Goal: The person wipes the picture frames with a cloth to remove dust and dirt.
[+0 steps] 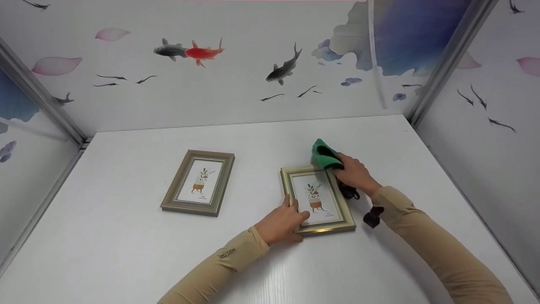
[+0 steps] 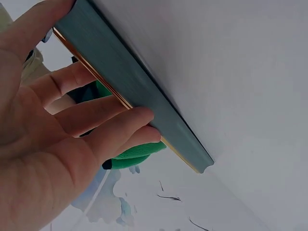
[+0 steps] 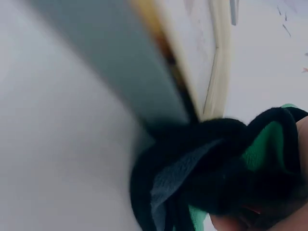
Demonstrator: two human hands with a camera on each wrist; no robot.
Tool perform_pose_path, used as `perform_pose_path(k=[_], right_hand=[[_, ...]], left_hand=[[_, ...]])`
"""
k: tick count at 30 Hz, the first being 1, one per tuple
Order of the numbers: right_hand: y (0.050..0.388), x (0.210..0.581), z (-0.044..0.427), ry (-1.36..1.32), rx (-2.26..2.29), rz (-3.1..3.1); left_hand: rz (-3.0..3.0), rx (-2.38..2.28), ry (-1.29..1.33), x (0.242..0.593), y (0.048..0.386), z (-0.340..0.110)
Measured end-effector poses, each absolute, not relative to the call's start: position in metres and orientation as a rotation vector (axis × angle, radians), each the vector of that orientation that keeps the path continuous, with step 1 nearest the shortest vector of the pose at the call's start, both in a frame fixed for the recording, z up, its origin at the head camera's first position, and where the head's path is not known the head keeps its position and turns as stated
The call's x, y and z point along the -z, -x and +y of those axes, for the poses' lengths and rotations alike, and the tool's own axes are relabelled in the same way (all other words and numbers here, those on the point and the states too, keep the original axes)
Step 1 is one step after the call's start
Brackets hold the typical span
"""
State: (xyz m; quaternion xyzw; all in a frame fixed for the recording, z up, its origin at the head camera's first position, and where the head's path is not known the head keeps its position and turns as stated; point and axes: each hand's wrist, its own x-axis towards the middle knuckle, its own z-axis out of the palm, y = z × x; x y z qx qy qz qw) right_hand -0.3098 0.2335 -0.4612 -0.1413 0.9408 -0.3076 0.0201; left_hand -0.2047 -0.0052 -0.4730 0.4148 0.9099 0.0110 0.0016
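A gold picture frame (image 1: 327, 230) holding a potted-plant print lies on the white table in the head view. My left hand (image 1: 280, 221) grips its lower left part; in the left wrist view, the fingers (image 2: 130, 118) and thumb touch the frame's side (image 2: 144, 91). At the upper right corner of the frame, my right hand (image 1: 356, 171) holds a bunched green cloth (image 1: 324, 154) with black edging. The right wrist view shows the cloth's dark folds (image 3: 192, 168) against the frame's outer side (image 3: 115, 53); most of the right hand is out of that view.
A second, brownish-grey picture frame (image 1: 225, 181) with a similar print lies to the left on the white table (image 1: 105, 236). Printed panels with fish and petals (image 1: 236, 97) enclose the table at the back and sides, with metal posts (image 1: 451, 63) at the corners.
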Motion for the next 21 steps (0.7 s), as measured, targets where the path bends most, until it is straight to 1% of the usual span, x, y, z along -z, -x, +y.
perform_pose_path(k=[3,9,14,17,21], right_hand=[[0.294,0.461,0.239,0.495,0.936,2.915],[0.251,0.460,0.246,0.585,0.906,2.922],[0.217,0.459,0.247,0.721,0.839,2.944],[0.198,0.456,0.246,0.837,0.679,2.988],[0.181,0.451,0.245,1.000,0.348,3.017]], left_hand=[[2.862,-0.048,-1.299,0.473,0.204,-0.006],[2.903,-0.060,-1.296,0.472,0.202,-0.007],[2.915,-0.066,-1.274,0.473,0.201,-0.007],[2.924,-0.060,-1.266,0.473,0.201,-0.007],[2.931,-0.059,-1.274,0.473,0.200,-0.005]])
